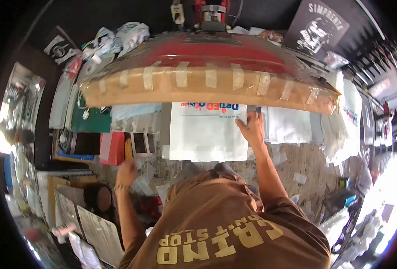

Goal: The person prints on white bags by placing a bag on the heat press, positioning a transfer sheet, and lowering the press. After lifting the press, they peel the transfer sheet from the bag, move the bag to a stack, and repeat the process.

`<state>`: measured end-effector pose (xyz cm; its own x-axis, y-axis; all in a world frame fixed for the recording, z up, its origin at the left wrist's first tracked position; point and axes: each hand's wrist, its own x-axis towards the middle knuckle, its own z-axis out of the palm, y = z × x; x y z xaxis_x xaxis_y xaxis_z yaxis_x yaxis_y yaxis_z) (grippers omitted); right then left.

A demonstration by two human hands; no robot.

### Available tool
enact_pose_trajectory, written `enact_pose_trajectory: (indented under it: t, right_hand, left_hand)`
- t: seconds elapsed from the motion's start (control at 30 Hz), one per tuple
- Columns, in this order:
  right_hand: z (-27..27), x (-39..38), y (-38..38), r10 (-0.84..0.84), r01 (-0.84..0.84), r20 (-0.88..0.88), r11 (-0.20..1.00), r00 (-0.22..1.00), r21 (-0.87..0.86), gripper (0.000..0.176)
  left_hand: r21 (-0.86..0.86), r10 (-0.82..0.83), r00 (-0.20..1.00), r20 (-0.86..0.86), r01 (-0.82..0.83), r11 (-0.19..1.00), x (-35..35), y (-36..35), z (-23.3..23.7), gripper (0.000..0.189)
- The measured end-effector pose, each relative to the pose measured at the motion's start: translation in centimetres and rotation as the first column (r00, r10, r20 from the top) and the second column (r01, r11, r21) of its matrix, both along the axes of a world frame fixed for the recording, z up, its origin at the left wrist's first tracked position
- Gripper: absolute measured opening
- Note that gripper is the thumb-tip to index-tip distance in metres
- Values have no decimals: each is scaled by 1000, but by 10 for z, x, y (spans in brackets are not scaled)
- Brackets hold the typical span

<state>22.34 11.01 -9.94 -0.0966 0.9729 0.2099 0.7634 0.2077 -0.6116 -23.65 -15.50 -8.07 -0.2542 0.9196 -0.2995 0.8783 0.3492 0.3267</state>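
A white sheet [207, 134] with red and blue print lies in front of me, its far part hidden under a wide press-like frame [207, 83] edged in brown tape. At the sheet's right edge is my right hand [252, 128], thumb and fingers apart, the thumb touching the sheet near its far corner. Low on the left, close to a red box-like object [112, 148], my left hand [126, 172] is smeared by motion, so its fingers cannot be made out.
More white printed sheets [290, 125] lie to the right. Crumpled plastic bags [132, 38] sit at the back left. A dark cylindrical container [99, 197] stands low on the left. Scraps litter the floor [292, 166].
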Motion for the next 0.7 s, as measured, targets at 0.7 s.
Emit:
enact_pose_trajectory:
  t: [0.7]
  right_hand:
    - [83, -64, -97, 835, -978, -517, 209, 189, -21, 60]
  left_hand:
    - [590, 569, 600, 562, -773, 233, 212, -156, 103, 20]
